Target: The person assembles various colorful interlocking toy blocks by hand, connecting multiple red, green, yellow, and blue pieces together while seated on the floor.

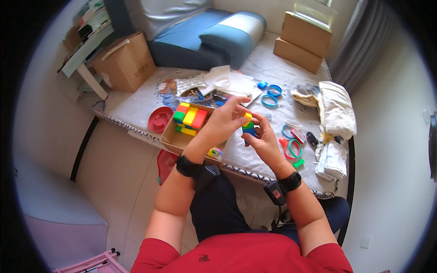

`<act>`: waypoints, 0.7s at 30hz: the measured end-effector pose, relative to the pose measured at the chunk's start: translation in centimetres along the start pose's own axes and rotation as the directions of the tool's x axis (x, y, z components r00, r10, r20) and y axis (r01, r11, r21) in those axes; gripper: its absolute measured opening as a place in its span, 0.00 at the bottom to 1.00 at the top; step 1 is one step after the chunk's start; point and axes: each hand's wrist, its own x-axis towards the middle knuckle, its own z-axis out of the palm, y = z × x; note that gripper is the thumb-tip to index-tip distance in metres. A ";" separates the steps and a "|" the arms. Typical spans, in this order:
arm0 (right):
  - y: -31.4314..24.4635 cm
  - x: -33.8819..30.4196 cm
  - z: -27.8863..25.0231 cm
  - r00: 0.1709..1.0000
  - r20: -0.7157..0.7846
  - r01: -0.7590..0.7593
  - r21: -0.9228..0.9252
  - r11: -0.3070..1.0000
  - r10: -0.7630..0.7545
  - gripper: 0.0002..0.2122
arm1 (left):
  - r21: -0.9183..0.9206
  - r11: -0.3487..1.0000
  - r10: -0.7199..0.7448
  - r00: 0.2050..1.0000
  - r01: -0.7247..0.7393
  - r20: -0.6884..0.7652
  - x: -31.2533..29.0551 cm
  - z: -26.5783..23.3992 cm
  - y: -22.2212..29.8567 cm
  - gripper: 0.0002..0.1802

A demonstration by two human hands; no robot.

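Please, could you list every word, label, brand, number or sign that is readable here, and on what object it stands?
No text is readable.
Red shirt: a small dark chest mark, too small to make out.
Black wrist device on the right arm: pinkish label, too blurred to read.
Red-and-white item on the right: too small to read.
Block stack in the right hand: no lettering visible.

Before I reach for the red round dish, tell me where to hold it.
Probably at the left of the rim on the red round dish, coming from above and the left. The raised edge offers something to pinch, and that side is free, while the right lies close beside the open cardboard box.
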 end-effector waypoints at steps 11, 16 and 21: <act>6.4 -7.8 -8.8 0.979 -0.166 -0.116 0.023 0.993 0.118 0.25 | -0.041 0.994 -0.107 0.992 0.104 -0.064 0.0 10.2 -6.9 0.21; 7.8 -8.5 -9.0 0.988 -0.138 -0.063 0.031 0.998 0.067 0.25 | 0.038 0.987 -0.157 0.986 0.155 0.059 -0.7 10.3 -10.5 0.16; 7.1 -9.1 -8.9 0.983 -0.152 -0.082 0.152 0.985 0.105 0.27 | 0.003 0.975 -0.220 0.967 0.222 0.125 -1.0 10.5 -10.6 0.18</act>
